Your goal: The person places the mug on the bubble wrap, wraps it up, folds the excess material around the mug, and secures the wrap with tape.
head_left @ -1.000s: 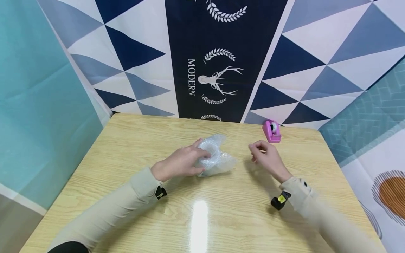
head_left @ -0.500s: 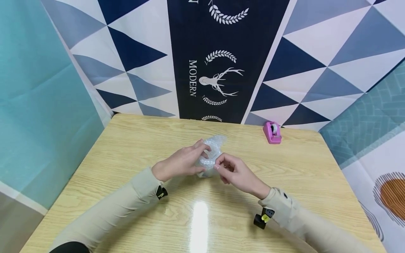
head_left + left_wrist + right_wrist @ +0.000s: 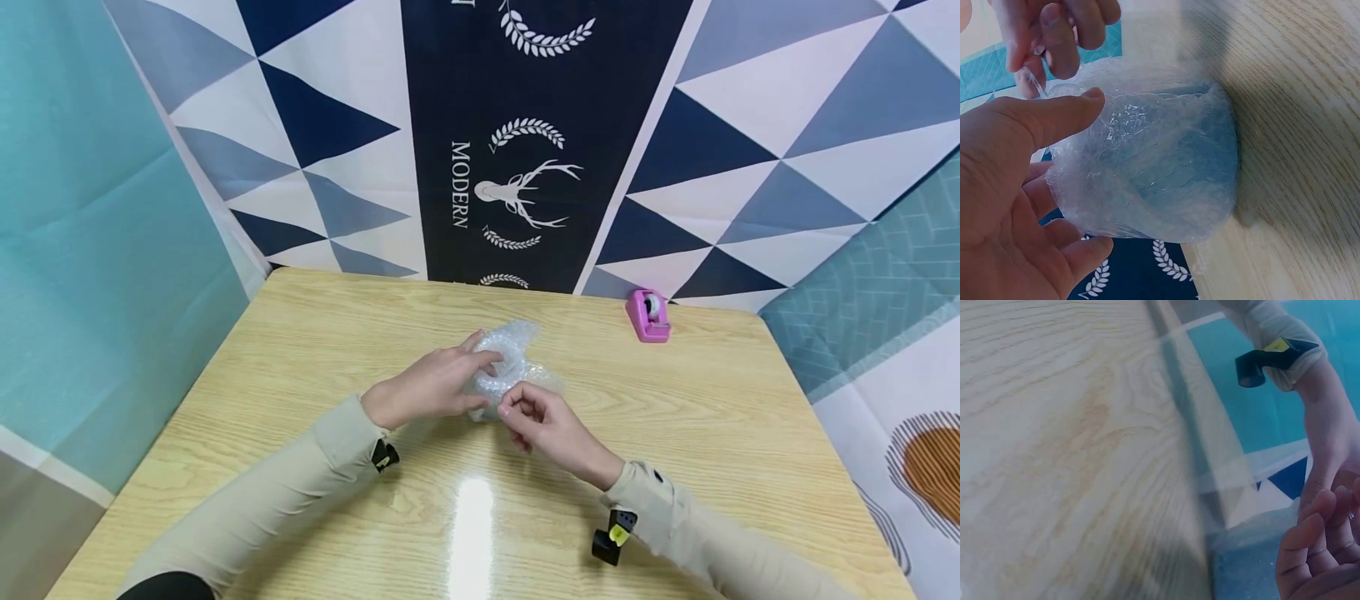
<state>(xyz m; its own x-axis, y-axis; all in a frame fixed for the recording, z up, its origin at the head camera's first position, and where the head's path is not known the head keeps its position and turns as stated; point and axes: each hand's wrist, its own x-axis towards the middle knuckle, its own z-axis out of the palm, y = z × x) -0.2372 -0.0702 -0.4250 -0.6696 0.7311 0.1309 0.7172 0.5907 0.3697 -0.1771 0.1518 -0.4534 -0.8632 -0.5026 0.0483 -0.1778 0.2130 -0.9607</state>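
At the head view's centre, the left hand (image 3: 429,387) grips a bubble-wrapped bundle (image 3: 514,357); the right hand (image 3: 553,430), pinching a clear strip (image 3: 1035,82), has moved left from near the tape dispenser (image 3: 648,317) to the bundle.

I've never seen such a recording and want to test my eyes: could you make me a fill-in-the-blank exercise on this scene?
1. The left hand holds a bundle in clear, air-pocketed ____ wrap.
2. A thin clear strip is pinched by the person's ____ hand.
3. The tape dispenser is coloured ____.
4. The word printed beside the deer is ____.

Missing words: bubble; right; pink; MODERN.
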